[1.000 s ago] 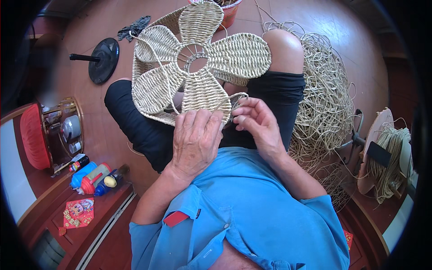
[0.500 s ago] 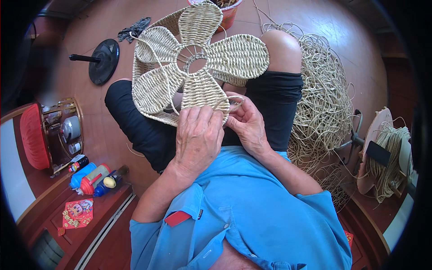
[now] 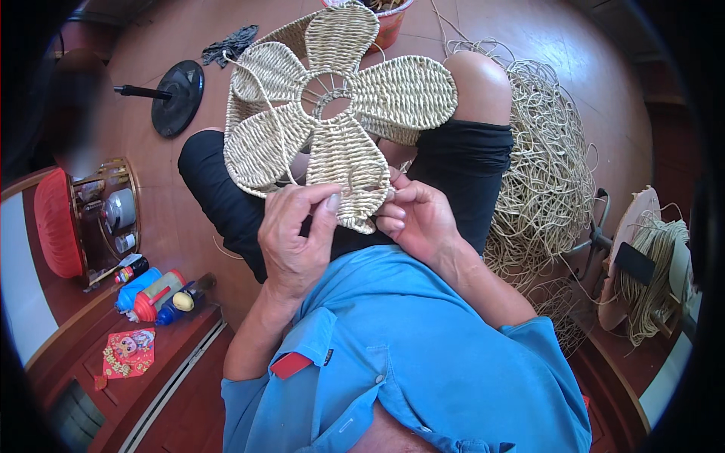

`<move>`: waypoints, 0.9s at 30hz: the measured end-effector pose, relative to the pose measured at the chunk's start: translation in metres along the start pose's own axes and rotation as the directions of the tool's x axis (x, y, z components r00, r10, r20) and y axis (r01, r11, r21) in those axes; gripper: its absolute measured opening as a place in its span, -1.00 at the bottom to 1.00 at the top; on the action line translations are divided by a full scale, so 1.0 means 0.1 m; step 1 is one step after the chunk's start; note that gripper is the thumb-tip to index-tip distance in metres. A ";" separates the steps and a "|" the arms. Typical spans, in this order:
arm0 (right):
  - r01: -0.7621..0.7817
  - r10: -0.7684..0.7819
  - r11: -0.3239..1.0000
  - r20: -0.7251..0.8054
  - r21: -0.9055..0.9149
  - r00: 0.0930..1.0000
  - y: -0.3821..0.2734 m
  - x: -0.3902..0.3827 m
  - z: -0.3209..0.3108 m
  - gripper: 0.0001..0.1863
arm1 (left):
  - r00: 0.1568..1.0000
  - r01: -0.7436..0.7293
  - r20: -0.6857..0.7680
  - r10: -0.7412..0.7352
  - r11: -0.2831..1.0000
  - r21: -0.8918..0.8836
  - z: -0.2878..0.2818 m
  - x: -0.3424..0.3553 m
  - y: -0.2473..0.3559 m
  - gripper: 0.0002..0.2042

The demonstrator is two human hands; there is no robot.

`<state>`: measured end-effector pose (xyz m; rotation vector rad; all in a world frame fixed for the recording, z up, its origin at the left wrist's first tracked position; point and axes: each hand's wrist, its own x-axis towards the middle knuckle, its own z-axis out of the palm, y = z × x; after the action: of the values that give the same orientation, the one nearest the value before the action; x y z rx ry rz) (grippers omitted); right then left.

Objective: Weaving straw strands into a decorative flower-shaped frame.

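A woven flower-shaped piece (image 3: 361, 97) of pale twisted cord is resting over the person's lap, its petals spreading around a ring-like centre and its frame tilting above the black trousers (image 3: 226, 200). The left hand (image 3: 296, 235) is pinching the left edge of the lowest petal (image 3: 343, 162) between thumb and forefinger, the other fingers curling loosely behind. The right hand (image 3: 419, 217) is gripping the same petal's right edge with its thumb and bent fingers; whether it is also holding a strand there is too small to tell. A loose cord (image 3: 273, 113) is trailing across the two left petals. On the floor (image 3: 612, 143), beside the person's right leg, a large tangled heap of cord (image 3: 547, 166) is lying, and a reel (image 3: 655, 260) wound with more cord is standing farther right. Beyond the piece, a red bucket (image 3: 390, 30) is showing, while a dark crumpled cloth (image 3: 230, 45) and a black round base (image 3: 177, 102) are lying toward the left.
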<state>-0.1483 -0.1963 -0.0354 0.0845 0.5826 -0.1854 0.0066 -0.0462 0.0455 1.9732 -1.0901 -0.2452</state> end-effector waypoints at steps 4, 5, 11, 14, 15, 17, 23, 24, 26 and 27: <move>-0.028 0.031 0.994 0.030 -0.101 0.999 -0.16 -0.22 -0.02 -0.65 | 0.991 0.113 -0.069 -0.116 0.992 -0.049 -0.13 0.01 -0.14 -0.90; 0.007 -0.002 0.983 0.028 -0.183 1.000 -0.21 -0.28 -0.01 -0.66 | 0.978 0.176 -0.098 -0.184 0.981 -0.081 -0.16 0.02 -0.18 -0.90; 0.156 -0.218 0.802 -0.039 -0.577 0.975 -0.34 -0.63 0.11 -0.56 | 0.944 0.288 -0.093 -0.318 0.927 -0.239 -0.36 0.09 -0.44 -0.86; 0.243 -0.409 0.373 0.076 -0.895 0.909 -0.27 -0.60 0.18 -0.62 | 0.959 0.251 -0.092 -0.269 0.952 -0.174 -0.42 0.12 -0.46 -0.86; 0.162 -0.406 0.090 0.112 -0.983 0.907 -0.27 -0.59 0.20 -0.68 | 0.978 0.186 -0.070 -0.195 0.975 -0.118 -0.41 0.12 -0.45 -0.85; 0.068 -0.396 -0.202 0.145 -0.977 0.907 -0.25 -0.57 0.24 -0.74 | 0.990 0.140 -0.025 -0.140 0.990 -0.021 -0.41 0.13 -0.40 -0.79; 0.136 -0.488 -0.020 0.129 -0.990 0.864 -0.24 -0.48 0.23 -0.82 | 0.956 -0.279 0.203 0.211 0.871 0.405 -0.29 0.11 -0.30 -0.66; 0.134 -0.419 0.287 0.001 -0.948 0.908 -0.39 -0.54 0.21 -0.84 | 0.959 -0.266 0.205 0.196 0.875 0.405 -0.29 0.10 -0.30 -0.70; 0.147 -0.237 0.794 -0.077 -0.589 0.969 -0.59 -0.64 0.15 -0.89 | 0.954 -0.289 0.201 0.221 0.856 0.428 -0.34 0.09 -0.31 -0.71; 0.184 -0.198 0.894 0.009 -0.408 0.980 -0.65 -0.68 0.12 -0.91 | 0.945 -0.321 0.213 0.249 0.831 0.454 -0.36 0.09 -0.33 -0.72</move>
<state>-0.2104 -0.2514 0.0104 -0.3790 0.6526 -0.2505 0.0506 -0.0232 0.0455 2.2072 -1.6535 0.0587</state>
